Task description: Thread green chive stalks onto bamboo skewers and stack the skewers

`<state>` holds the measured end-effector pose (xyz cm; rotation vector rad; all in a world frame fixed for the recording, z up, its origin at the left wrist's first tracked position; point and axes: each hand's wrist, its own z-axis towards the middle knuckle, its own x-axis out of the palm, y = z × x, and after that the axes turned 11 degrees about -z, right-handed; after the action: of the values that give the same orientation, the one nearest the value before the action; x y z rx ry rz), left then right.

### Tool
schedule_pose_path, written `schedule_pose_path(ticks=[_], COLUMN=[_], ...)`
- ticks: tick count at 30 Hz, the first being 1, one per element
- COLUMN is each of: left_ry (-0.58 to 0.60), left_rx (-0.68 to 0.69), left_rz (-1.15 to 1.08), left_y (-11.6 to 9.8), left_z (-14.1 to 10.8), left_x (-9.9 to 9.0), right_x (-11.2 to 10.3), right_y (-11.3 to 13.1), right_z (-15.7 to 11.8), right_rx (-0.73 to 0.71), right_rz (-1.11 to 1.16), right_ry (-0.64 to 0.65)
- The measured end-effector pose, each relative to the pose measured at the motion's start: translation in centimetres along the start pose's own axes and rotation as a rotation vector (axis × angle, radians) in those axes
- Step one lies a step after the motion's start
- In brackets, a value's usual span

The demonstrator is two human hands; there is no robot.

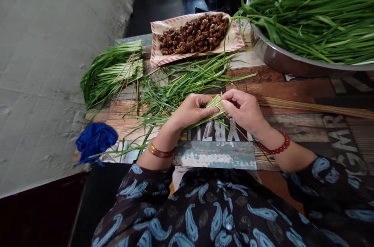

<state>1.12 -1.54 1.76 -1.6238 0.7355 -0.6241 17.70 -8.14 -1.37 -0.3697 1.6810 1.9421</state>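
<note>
My left hand [194, 112] is wrapped round a small bunch of garlic chives [215, 103], its thumb lying across the pale cut ends. At those same ends, the thumb and fingertips of my right hand [244, 110] are pinched together on the chives. A thin brown stick-like strand [242, 133] slants from the bunch down towards the table's near edge, passing below my right hand. Loose chives [187, 83] lie spread behind and to the left of my hands. Whether the strand goes through or around the bunch is hidden by my fingers.
Bunched chives [112, 71] with thin strands across them lie at the left. Behind is a paper-lined tray [157, 58] of glossy brown pieces [194, 34]. A metal basin [263, 46] of chives stands back right, near long thin sticks [315, 107]. A blue cloth [96, 142] lies by the wall.
</note>
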Motion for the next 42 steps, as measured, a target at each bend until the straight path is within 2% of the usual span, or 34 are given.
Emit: schedule_pose_path(ticks=[5,13,17,21,25,30,34,37,42], left_ry=[0.009,0.075,-0.042,-0.174,-0.124,-0.114,-0.071,-0.188,-0.571], left_rx=[0.006,0.006,-0.022,0.006,-0.006,-0.025,-0.042,0.015,0.273], left_rz=[0.025,0.023,-0.049,-0.12,-0.098,-0.037,-0.015,-0.062,-0.275], left_y=[0.3,0.6,0.4,0.6,0.6,0.2,-0.1,0.1,0.3], left_z=[0.0,-0.1,-0.3,-0.5,-0.5,-0.6,-0.8,-0.8,-1.0], left_x=[-0.1,-0.4,-1.1,-1.6,-1.5,-1.3,-1.5,-2.4,-4.7], right_x=[0.2,0.0,-0.4,-0.8,-0.8,-0.3,0.1,0.2,0.0], right_y=[-0.1,-0.1,-0.5,-0.5,0.0,0.1,-0.2,-0.4,-0.7], right_z=[0.0,-0.2,-0.1,-0.2,-0.5,-1.2,-1.5,-1.4,-1.0], right_rx=[0.017,-0.054,-0.043,-0.089,-0.136,-0.045,-0.063,-0.044,0.112], right_rz=[0.063,0.083,0.147,0.043,-0.006,0.057,0.058,0.064,0.158], right_ry=[0.024,0.021,0.042,0.142,0.249,0.343,0.366,0.337,0.343])
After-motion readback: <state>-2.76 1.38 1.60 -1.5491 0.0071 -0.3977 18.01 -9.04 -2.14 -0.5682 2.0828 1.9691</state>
